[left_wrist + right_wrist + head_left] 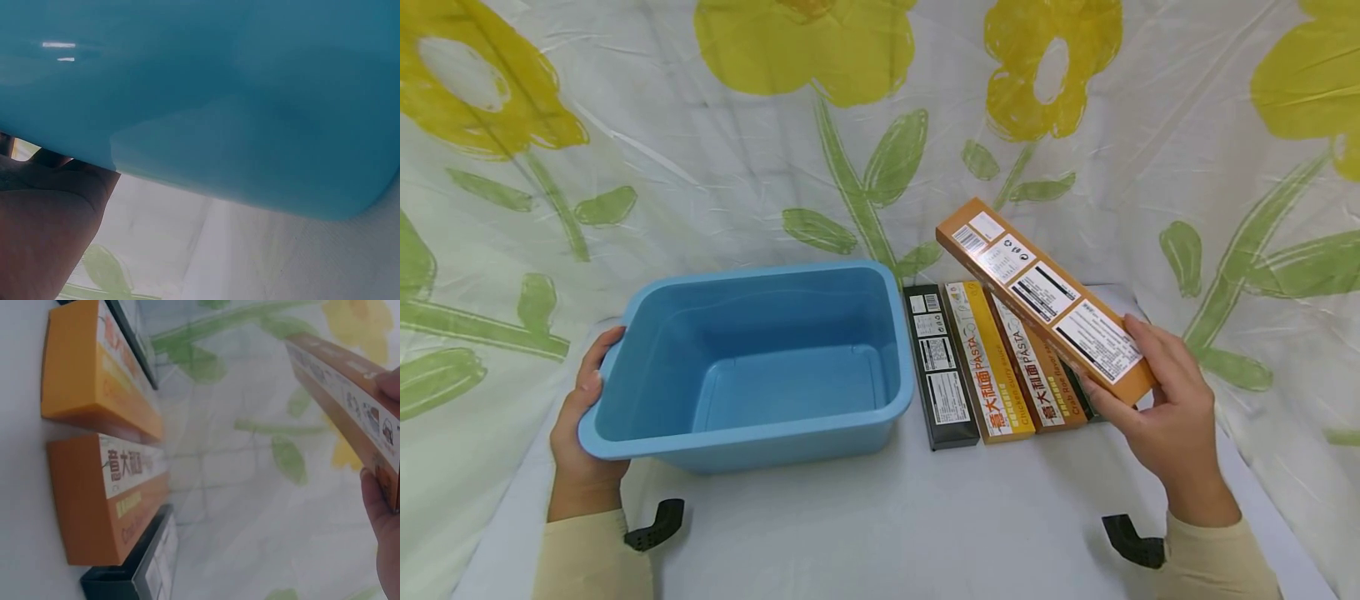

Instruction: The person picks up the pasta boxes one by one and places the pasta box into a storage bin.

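Observation:
My left hand [582,425] grips the left end of a light blue plastic tub [895,417] by its rim. The inside of the tub shows bare. In the left wrist view the tub's outer wall [237,131] fills most of the picture, hiding the fingertips. My right hand [1172,408] holds an orange-brown pasta box [1045,292] by its near end, raised and tilted, label side up. Below it lie a black box [940,367], a yellow pasta box [988,358], a brown pasta box [1037,358] and a dark green box [134,569], mostly hidden in the head view.
A white cloth [850,533] covers the table. Behind it hangs a pale curtain [737,183] printed with yellow flowers. A black curved piece sticks out at each wrist.

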{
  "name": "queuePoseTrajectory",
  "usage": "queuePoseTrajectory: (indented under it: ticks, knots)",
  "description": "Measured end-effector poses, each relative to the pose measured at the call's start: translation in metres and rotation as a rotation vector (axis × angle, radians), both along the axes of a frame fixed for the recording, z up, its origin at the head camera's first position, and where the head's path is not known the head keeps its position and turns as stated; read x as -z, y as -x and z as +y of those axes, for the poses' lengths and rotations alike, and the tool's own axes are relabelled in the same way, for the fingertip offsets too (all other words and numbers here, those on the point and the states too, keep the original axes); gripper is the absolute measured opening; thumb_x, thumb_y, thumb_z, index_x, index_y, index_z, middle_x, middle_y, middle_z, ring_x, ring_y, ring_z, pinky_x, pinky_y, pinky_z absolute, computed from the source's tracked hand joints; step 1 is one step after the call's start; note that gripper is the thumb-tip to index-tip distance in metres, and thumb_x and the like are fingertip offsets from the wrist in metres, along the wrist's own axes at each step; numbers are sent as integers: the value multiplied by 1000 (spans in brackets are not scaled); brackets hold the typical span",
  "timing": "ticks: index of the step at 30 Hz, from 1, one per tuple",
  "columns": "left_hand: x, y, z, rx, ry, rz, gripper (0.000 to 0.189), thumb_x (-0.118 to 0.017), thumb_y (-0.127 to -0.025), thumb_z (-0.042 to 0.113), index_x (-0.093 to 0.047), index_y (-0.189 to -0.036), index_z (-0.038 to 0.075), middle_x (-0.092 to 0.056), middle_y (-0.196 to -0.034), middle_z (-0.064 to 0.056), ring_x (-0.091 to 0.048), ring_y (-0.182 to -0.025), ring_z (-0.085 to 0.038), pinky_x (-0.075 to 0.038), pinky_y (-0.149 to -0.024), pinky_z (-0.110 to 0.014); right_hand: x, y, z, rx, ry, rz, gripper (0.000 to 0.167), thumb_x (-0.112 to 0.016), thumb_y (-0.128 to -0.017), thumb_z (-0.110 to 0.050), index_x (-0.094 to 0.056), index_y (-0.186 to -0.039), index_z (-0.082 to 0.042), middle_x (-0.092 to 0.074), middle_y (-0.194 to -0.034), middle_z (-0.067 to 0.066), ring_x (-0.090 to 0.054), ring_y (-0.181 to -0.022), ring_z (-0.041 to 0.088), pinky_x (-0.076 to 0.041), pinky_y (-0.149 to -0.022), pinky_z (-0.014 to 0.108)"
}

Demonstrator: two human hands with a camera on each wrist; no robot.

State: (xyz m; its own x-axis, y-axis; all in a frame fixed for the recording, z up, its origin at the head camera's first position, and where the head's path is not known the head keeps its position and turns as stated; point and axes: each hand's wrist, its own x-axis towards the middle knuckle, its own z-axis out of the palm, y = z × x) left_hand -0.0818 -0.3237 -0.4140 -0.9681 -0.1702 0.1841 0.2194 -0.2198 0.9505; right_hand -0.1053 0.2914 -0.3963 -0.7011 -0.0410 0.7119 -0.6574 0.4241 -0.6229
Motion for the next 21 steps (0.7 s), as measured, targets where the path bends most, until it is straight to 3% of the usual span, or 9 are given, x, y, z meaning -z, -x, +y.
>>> queuePoseTrajectory:
  ticks: [3,7,21]
  knots:
    - [0,0,1,-5,2,-4,67,-35,-105,38,-39,-170,25,-32,-169,-8,-37,-145,-28,-46,-100,-39,-2,-1,-2,-17,-5,12,78,-92,-88,-17,-56,-152,9,-56,-147,22,-57,-128,25,-50,-99,20]
    - [0,0,1,-15,3,-9,66,-36,-105,38,-39,-170,25,-33,-169,-8,-37,-145,-28,-46,-100,-39,-4,-3,-7,-46,-7,37,91,-86,-91,-49,-56,-149,14,-56,-146,23,-57,-127,26,-50,-98,20]
    - [-1,0,1,1,10,2,67,-34,-104,37,-39,-170,25,-33,-168,-7,-38,-144,-27,-45,-100,-39,-15,-13,-21,-87,-56,68,92,-83,-93,-53,-56,-146,18,-57,-142,31,-57,-125,26,-51,-96,19]
